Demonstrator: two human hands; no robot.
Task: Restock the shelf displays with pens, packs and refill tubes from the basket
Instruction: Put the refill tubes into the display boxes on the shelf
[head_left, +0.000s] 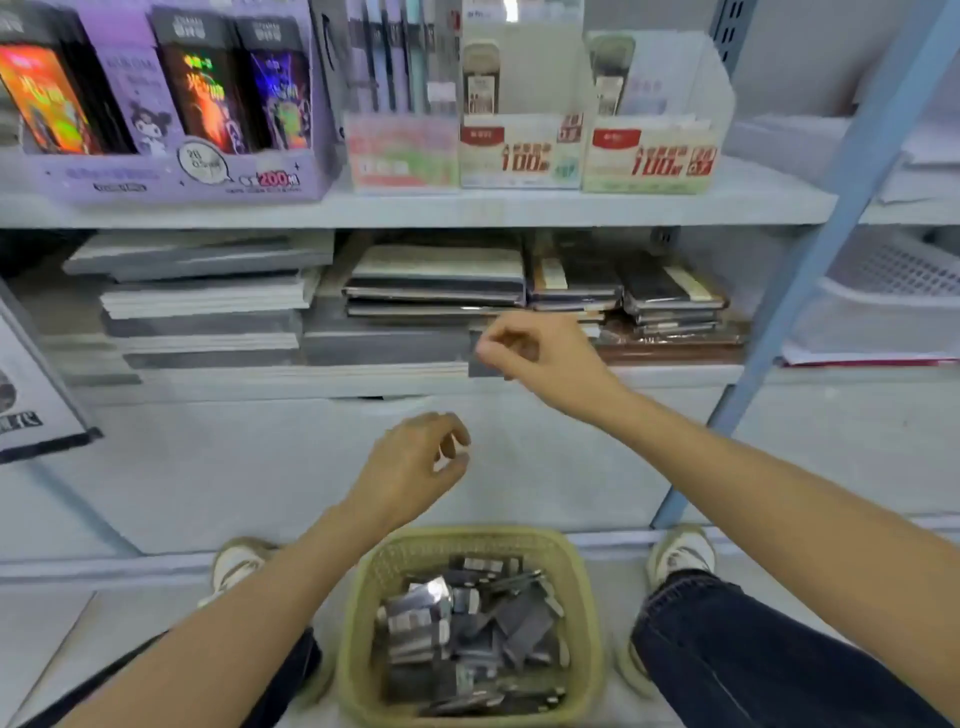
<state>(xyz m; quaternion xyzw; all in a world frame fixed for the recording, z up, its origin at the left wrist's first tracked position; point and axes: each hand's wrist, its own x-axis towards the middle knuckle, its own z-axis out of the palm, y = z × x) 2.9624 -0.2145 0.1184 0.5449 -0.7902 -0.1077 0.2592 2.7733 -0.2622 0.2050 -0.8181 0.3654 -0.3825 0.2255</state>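
Along the upper shelf (415, 210), left to right: a purple display box (171, 179) of bright packs, a pink-fronted box (400, 150) of upright pens (384, 57), a white display box (519, 150) marked 100, then a second white box (649, 156), both only partly filled. Below, stacked notebooks (436, 275), partly hidden behind the right hand (540, 353), fingers curled toward the thumb, too blurred to tell whether pinching anything. Lower and apart, the left hand (415, 462), fingers loosely curled, empty. At right, a blue upright (831, 208), white mesh trays (893, 291) beyond. On the floor between 2 shoes (680, 556), a yellow-green basket (358, 623) heaped with dark and silvery packs (467, 623), well below both hands.
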